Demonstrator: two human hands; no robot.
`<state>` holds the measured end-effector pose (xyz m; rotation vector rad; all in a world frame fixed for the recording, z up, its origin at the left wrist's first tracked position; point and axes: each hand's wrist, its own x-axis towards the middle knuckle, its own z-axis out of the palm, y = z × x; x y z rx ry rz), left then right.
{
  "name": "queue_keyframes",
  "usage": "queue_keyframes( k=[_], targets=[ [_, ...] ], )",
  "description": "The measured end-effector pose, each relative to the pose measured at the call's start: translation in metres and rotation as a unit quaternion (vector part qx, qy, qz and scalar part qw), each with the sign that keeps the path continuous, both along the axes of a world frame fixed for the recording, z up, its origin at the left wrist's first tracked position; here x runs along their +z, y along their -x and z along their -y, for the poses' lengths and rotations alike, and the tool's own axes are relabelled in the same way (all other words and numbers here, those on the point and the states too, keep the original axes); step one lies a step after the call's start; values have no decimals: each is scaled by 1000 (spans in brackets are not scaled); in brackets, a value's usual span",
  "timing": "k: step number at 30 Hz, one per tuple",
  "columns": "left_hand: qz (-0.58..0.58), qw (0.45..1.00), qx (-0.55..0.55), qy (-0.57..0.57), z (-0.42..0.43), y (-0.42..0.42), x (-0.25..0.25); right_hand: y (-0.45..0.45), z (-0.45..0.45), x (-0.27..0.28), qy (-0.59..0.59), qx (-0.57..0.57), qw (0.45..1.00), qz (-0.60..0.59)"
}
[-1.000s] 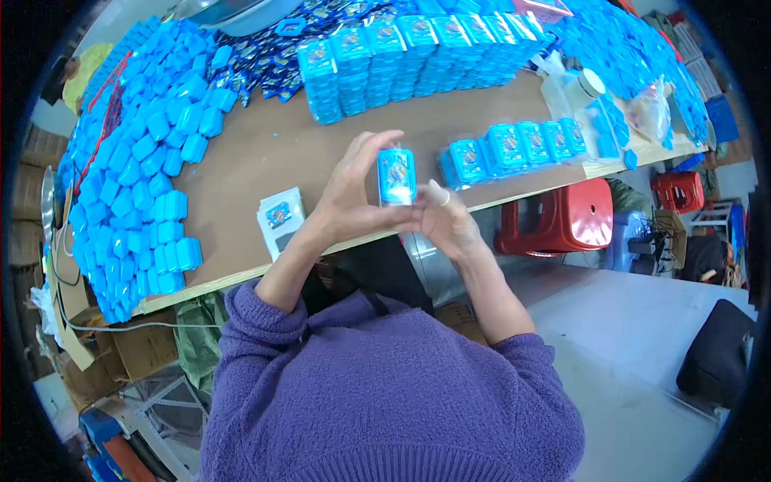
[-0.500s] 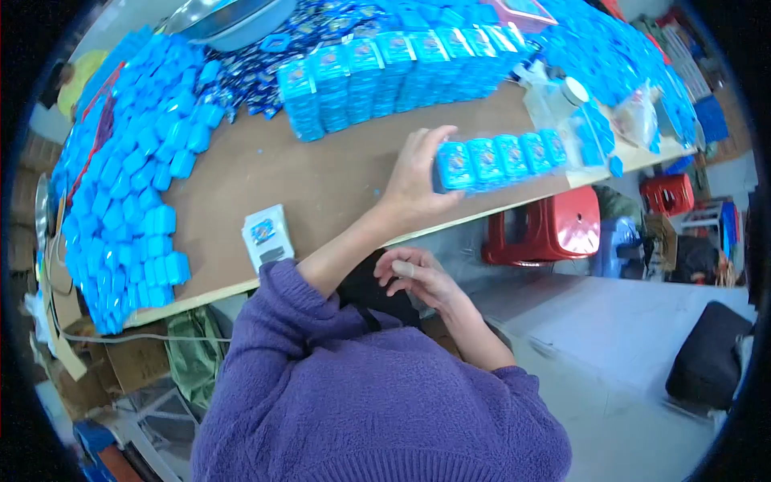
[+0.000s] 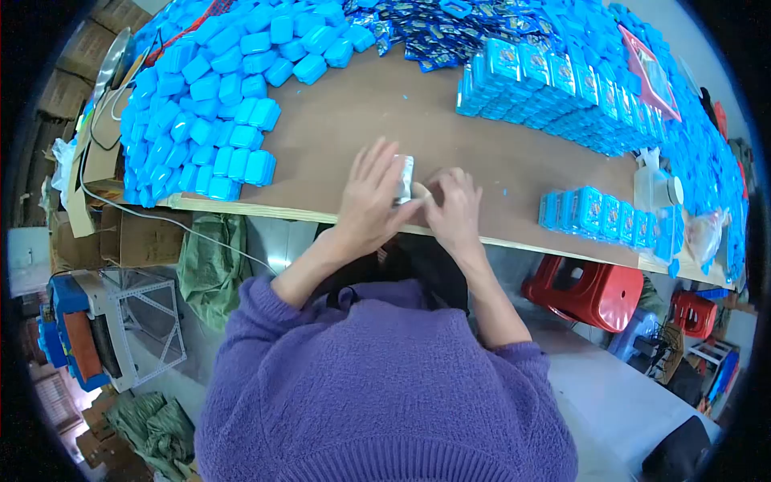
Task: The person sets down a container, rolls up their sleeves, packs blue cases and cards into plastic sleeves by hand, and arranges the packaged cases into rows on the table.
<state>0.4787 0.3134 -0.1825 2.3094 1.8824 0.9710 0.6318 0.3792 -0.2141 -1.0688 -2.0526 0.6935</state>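
Note:
My left hand (image 3: 371, 195) is over the table near its front edge, fingers stretched up along the left side of a small pale stack of cards (image 3: 405, 178), thumb by the stack's lower edge. The fingers hide part of the stack. At its right side is my right hand (image 3: 456, 210), fingers curled inward and slightly blurred, with a pale wrap (image 3: 419, 192) on the thumb against the stack. Whether a card is between these fingers is hidden. A short row of blue boxes with printed fronts (image 3: 590, 212) stands to the right, apart from both hands.
Blue plastic boxes (image 3: 229, 92) are heaped at left. Tall rows of packed blue boxes (image 3: 554, 92) stand at the back right, before dark blue sachets (image 3: 438, 32). A white-capped container (image 3: 673, 191) stands at the table's right end. Below is a red stool (image 3: 590, 293).
My left hand has let go of the row of blue boxes and moved to the stack of cards. My right hand has come up to the stack too. The view has turned left.

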Motion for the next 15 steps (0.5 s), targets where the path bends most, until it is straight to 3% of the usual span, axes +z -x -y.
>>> queue_keyframes(
  k=[4,11,15],
  targets=[
    [-72,991,8,111,37,26,-8,34,-2,-3,-79,-39,991,100],
    [-61,988,-57,127,38,32,-16,39,-7,-10,132,-72,989,13],
    [-47,990,-66,118,35,32,-20,37,-12,-22,130,-49,990,-31]
  ],
)
